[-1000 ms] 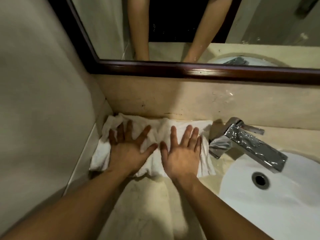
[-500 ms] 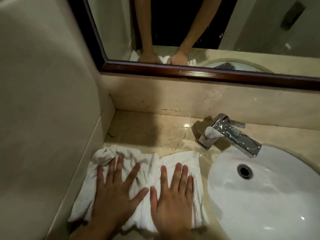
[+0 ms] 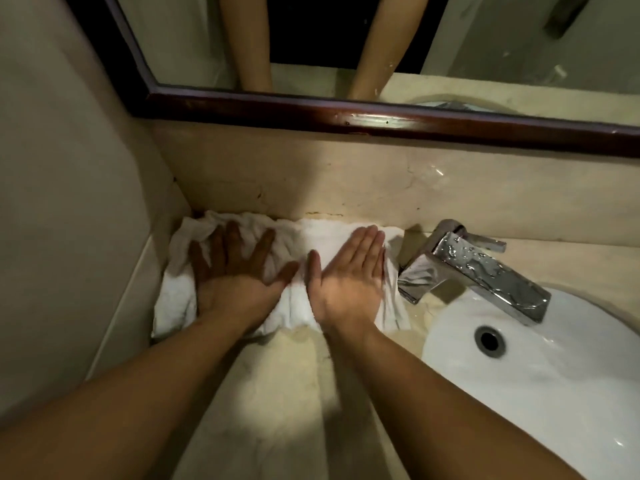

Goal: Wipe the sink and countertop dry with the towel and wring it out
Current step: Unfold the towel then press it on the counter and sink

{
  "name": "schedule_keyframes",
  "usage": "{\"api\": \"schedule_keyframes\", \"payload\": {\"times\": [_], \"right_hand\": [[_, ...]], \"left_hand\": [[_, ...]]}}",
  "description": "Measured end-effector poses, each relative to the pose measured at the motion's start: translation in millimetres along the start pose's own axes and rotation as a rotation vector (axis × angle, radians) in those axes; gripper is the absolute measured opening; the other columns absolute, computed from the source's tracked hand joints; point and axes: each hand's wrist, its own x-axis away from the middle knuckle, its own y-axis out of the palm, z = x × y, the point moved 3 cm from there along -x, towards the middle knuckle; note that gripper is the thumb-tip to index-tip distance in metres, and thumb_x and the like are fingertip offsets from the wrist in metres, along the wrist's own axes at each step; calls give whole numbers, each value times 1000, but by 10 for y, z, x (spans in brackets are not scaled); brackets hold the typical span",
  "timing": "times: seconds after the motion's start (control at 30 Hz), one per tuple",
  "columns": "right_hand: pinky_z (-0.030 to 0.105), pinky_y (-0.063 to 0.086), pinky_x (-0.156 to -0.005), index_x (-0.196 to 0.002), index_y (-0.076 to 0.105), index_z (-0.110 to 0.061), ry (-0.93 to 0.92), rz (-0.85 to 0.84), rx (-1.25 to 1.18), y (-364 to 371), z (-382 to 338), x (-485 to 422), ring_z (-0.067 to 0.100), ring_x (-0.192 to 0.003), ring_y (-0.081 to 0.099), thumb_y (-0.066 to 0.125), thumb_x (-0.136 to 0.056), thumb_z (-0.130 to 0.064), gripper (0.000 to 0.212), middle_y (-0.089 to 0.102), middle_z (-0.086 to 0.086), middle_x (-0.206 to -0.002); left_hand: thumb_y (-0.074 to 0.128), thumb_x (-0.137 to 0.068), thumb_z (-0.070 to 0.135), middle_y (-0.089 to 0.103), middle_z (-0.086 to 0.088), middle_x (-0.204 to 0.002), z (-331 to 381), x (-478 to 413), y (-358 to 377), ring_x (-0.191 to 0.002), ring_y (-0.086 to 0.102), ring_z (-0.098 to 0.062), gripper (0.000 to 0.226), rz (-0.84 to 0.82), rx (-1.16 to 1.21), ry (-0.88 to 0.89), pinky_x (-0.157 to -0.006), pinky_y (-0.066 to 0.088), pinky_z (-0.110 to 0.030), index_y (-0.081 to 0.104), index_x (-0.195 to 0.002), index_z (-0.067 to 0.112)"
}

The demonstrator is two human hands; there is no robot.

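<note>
White towel under flat left hand

A squared chrome faucet, beaded with water droplets, slants with its flat spout pointing down to the right. Behind the faucet runs a low beige marble backsplash, marked with small dark specks and a wet gleam. Above the faucet, just over that backsplash, hangs a mirror in a dark reddish-brown wooden frame with a glossy lower rail. Well left of the faucet stands a plain pale side wall, meeting the backsplash in a corner.
</note>
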Motion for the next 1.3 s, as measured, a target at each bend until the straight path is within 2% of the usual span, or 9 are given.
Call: {"api": "schedule_keyframes", "payload": {"times": [0.2, 0.4, 0.5, 0.6, 0.73, 0.93, 1.03, 1.2, 1.3], "right_hand": [[42, -6, -128, -156, -15, 5, 270, -60, -104, 33, -137, -340, 34, -156, -18, 22, -104, -47, 84, -17, 23, -167], [45, 1, -128, -157, 11, 10, 92, 32, -14, 2, -25, -48, 44, -156, 6, 29, -103, -50, 84, 13, 33, -165], [43, -2, -128, -160, 8, 5, 23, -13, 11, -12, -18, 179, 39, -157, 2, 26, -102, -53, 84, 9, 28, -167], [44, 1, -128, -161, 11, 1, -9, -13, 6, -22, -4, 485, 37, -157, 4, 27, -101, -57, 85, 13, 24, -168], [50, 10, -127, -162, 16, -4, -1, -2, 15, -40, 108, 1051, 36, -157, 7, 27, -99, -59, 84, 15, 21, -168], [49, 14, -126, -161, 21, -2, 56, 8, 49, -153, 525, 1532, 35, -157, 14, 35, -99, -59, 85, 21, 20, -167], [48, 12, -127, -161, 18, -2, 109, 17, 56, -204, 647, 1429, 34, -157, 12, 33, -99, -61, 87, 19, 19, -168], [45, 1, -129, -162, 0, -3, 136, -35, 32, -283, 985, 1011, 29, -158, -10, 18, -98, -66, 92, -2, 15, -171], [46, 0, -128, -161, -3, -1, 136, -31, 82, -297, 1080, 758, 32, -158, -7, 13, -98, -64, 91, -1, 19, -171]], "left_hand": [[-11, -71, 96, -22, -7, -170, 52, -208, 44, -157, -14, -36, 83, 18, 20, -24, -118, -16, -67, -24, -146, 65], [-16, -67, 95, -27, -6, -169, 9, -144, 44, -156, -19, -36, 83, 1, -10, 27, -118, -19, -66, -32, -141, 62], [-17, -74, 91, -30, -4, -168, -109, 29, 32, -156, -23, -34, 79, -13, -40, 118, -119, -18, -63, -33, -143, 59], [-10, -82, 89, -24, -7, -170, -226, 355, 33, -158, -14, -37, 83, -9, -42, 210, -123, -6, -65, -17, -156, 52], [10, -93, 85, 14, -15, -171, -301, 842, 80, -156, 18, -42, 80, -7, -54, 263, -118, 12, -74, 10, -162, 45], [20, -91, 85, 20, -13, -171, -126, 1350, 193, -154, 19, -46, 83, -25, -98, 267, -113, 11, -81, 28, -160, 40], [18, -89, 86, 19, -10, -171, 31, 1374, 188, -155, 17, -46, 84, -19, -69, 246, -113, 7, -81, 28, -160, 42], [16, -85, 91, 11, -6, -173, 344, 1192, 119, -157, 6, -44, 86, 40, -31, 247, -114, 2, -79, 19, -160, 48], [6, -85, 92, 10, -4, -173, 506, 944, 110, -158, 6, -43, 85, 72, -2, 203, -114, 1, -78, 12, -159, 53]]}}
